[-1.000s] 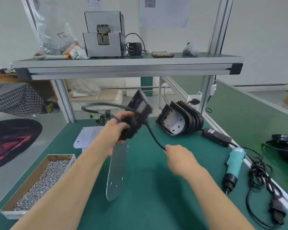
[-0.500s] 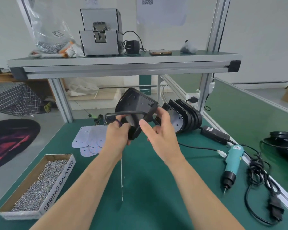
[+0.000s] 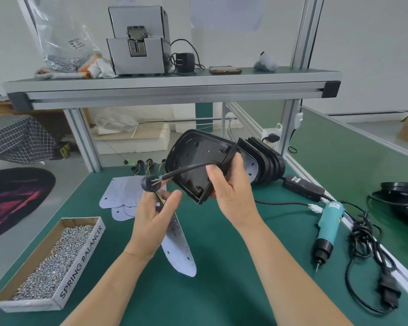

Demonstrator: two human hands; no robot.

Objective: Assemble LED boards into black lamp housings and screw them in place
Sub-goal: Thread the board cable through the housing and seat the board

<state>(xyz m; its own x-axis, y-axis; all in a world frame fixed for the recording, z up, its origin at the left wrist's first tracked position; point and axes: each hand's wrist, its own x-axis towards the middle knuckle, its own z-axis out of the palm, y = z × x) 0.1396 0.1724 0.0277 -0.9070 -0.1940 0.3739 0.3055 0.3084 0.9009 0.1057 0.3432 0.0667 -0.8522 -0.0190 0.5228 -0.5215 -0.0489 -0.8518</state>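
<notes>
The right hand is raised above the green worktop, its fingers and thumb curled round the near right edge of a black lamp housing, which is tilted with its hollow side towards the camera. A black cable runs left out of the housing and ends in a ring with coloured wires showing, just above the left hand. That hand's fingers are loosely bent, pinching the wires of an LED board, which hangs down below the palm. More housings are stacked just behind. Loose boards lie far left, a box of screws near left and an electric screwdriver at the right.
</notes>
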